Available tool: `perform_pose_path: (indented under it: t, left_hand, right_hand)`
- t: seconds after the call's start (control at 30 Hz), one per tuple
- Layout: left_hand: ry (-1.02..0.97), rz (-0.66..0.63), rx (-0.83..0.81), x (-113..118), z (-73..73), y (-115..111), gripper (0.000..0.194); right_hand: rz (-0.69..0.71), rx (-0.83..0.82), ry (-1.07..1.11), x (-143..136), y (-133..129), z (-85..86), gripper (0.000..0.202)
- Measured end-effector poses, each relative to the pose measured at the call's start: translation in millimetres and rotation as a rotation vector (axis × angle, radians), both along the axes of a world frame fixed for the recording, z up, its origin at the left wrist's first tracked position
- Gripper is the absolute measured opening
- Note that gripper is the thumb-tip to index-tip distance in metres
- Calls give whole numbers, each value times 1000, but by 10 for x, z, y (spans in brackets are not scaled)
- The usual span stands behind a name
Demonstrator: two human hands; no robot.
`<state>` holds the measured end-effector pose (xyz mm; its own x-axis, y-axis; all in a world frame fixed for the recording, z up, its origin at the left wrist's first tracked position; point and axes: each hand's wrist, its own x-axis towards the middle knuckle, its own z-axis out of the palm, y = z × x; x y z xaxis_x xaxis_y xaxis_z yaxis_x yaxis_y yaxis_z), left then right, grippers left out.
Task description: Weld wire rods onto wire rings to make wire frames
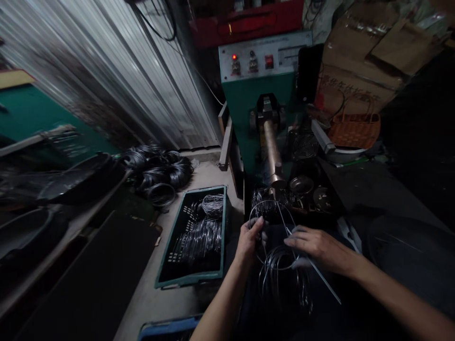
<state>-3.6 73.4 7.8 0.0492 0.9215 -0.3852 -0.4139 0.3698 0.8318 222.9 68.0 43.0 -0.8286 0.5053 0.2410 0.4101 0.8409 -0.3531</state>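
My left hand (pixel 251 237) is closed on the left side of a thin wire ring (pixel 266 201), thumb and fingers pinching it. On the right, my right hand (pixel 309 244) has its fingers bent round the ring's other side, where a straight wire end (pixel 325 282) sticks out down to the right. Below both hands a loose bundle of wire rings (pixel 275 265) lies over my dark-clothed lap. Just beyond the ring stands a green machine (pixel 236 102) with a bronze-coloured arm (pixel 272 151) pointing toward me.
A green crate (pixel 224 237) of wire rings stands on the floor to the left. Behind it lie black wire coils (pixel 161 170). A blue crate (pixel 170 327) shows at the bottom edge. Right of the machine are a wicker basket (pixel 355 128) and a cardboard box (pixel 377 57).
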Motion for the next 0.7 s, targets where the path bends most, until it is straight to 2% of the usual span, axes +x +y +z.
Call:
perform_pose_path:
  t: [0.17, 0.27, 0.33, 0.43, 0.53, 0.6, 0.7]
  left_hand:
    - [15, 9, 21, 22, -11, 16, 40]
    - [8, 8, 12, 2, -65, 44, 39]
    - [5, 14, -5, -40, -103, 140, 40]
    - [18, 42, -6, -110, -107, 428, 41]
    - [28, 66, 27, -140, -23, 784, 40]
    - [35, 81, 64, -142, 48, 984, 39]
    - [46, 93, 109, -159, 109, 1193, 38]
  right_hand:
    - [-15, 11, 5, -29, 40, 23, 48]
    - [-75, 5, -13, -32, 38, 50, 47]
    - [-125, -28, 33, -12, 100, 32, 50]
    - [-274, -160, 251, 32, 370, -65, 54]
    - [-506, -443, 503, 25, 787, -191, 44]
    - [-549, -554, 555, -36, 1044, -249, 35]
    - [-528, -623, 584, -182, 1287, -264, 34]
